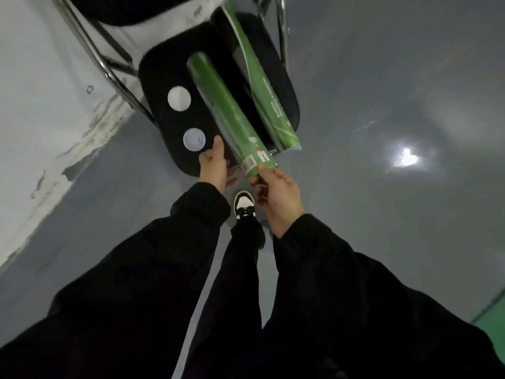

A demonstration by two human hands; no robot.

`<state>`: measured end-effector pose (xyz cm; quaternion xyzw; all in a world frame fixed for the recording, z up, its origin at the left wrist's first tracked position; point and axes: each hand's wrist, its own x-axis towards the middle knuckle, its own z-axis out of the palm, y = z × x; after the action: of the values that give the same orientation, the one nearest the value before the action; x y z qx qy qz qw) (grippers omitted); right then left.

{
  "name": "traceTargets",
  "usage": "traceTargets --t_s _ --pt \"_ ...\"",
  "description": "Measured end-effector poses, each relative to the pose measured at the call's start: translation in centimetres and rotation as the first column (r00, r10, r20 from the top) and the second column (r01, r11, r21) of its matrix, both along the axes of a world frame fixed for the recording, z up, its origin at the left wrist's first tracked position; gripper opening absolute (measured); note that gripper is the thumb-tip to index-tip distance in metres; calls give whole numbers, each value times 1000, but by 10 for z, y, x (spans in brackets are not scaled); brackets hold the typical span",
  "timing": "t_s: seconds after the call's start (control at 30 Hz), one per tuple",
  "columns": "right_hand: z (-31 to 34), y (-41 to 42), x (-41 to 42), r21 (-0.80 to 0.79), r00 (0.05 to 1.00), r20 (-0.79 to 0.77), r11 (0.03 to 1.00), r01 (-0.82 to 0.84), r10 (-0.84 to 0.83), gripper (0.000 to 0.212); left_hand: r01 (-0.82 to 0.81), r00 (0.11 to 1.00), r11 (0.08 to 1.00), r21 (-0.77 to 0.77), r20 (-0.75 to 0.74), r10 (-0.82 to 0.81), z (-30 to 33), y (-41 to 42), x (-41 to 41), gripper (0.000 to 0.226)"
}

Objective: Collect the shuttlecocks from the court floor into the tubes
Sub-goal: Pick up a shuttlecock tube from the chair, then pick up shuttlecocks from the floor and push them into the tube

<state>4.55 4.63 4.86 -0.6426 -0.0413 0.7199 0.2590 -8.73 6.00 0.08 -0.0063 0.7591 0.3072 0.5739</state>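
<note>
The right hand [276, 198] grips the near end of a green shuttlecock tube [226, 113], thumb on top beside the barcode label, the other fingers [257, 184] curled under it and clamped on the tube. This tube lies slanted on the black seat of a folding chair [164, 77], its near end jutting past the seat's front edge. The left hand [214, 168] hangs at that front edge just left of the tube, fingers loosely apart, thumb up, holding nothing. A second green tube [262, 86] lies just right of the first, nearly parallel, its near end also past the seat edge. Two round white lids [179, 98] lie flat on the seat's left part, apart from the tubes. The grey floor [382, 77] stretches bare to the right; a scuffed white wall [41, 105] runs close along the left. One black-and-white shoe [244, 205] stands below the hands.
</note>
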Motion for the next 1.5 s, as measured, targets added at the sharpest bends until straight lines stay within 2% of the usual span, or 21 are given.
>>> traceTargets --t_s 0.13,0.23,0.3,0.37,0.43,0.47,0.53,0.6,0.63,0.7,0.73,0.77,0.87,0.97,1.07,1.13,1.17,1.23,1.3,1.4,1.5 --pt "46 -8 19 59 1000 -19 998 8 -7 14 34 995 999 -2 92 -33 31 13 0 52" --pt "76 -19 33 127 999 38 992 2 -7 21 118 990 992 -34 78 -115 51 15 10 55" --pt "94 -28 47 165 997 59 986 38 -48 19 163 985 986 -39 66 -160 63 11 23 56" --pt "111 -38 66 200 993 73 977 81 -97 14 225 974 974 -23 10 -225 74 8 39 56" --pt "129 -52 93 226 986 111 969 96 -124 21 352 929 936 -4 -124 -350 85 3 62 76" --pt "138 -60 109 238 982 134 966 96 -131 25 472 862 881 13 -217 -459 90 0 76 77" --pt "154 -75 136 257 973 204 965 56 -111 26 701 682 712 40 -332 -652 105 -13 103 60" --pt "168 -103 170 277 952 277 959 54 -134 21 898 415 438 49 -430 -802 115 -35 140 65" --pt "173 -119 188 293 939 304 954 71 -163 23 972 217 235 26 -486 -846 123 -47 160 68" --pt "184 -152 225 323 910 350 940 106 -223 29 986 -166 -153 -73 -602 -781 131 -68 201 77" --pt "190 -170 244 335 898 368 935 114 -241 30 957 -274 -273 -102 -634 -723 140 -83 223 86" --pt "196 -188 262 348 888 381 930 120 -258 31 933 -325 -343 -110 -669 -668 151 -99 247 91" --pt "218 -243 315 411 841 403 893 186 -361 35 887 -323 -459 -50 -778 -539 175 -149 314 87" --pt "238 -306 363 528 781 339 793 303 -524 36 865 -260 -498 62 -794 -550 184 -187 376 77" --pt "250 -368 409 585 620 293 649 485 -728 29 824 -231 -541 167 -773 -591 194 -225 430 77" --pt "251 -405 434 597 520 329 601 532 -788 18 768 -262 -614 183 -785 -562 200 -249 464 78" --pt "251 -421 443 590 509 372 621 516 -776 27 734 -291 -657 172 -794 -533 203 -260 479 78" --pt "246 -453 459 569 538 465 703 427 -703 70 674 -341 -722 155 -802 -491 209 -282 511 78" --pt "247 -476 470 565 572 513 753 337 -640 93 611 -386 -781 132 -811 -439 214 -303 543 78" --pt "246 -503 487 533 525 607 795 289 -597 102 501 -439 -862 75 -837 -327 222 -335 589 75" --pt "244 -530 510 510 390 677 780 362 -624 93 384 -462 -922 45 -856 -234 225 -365 633 76"
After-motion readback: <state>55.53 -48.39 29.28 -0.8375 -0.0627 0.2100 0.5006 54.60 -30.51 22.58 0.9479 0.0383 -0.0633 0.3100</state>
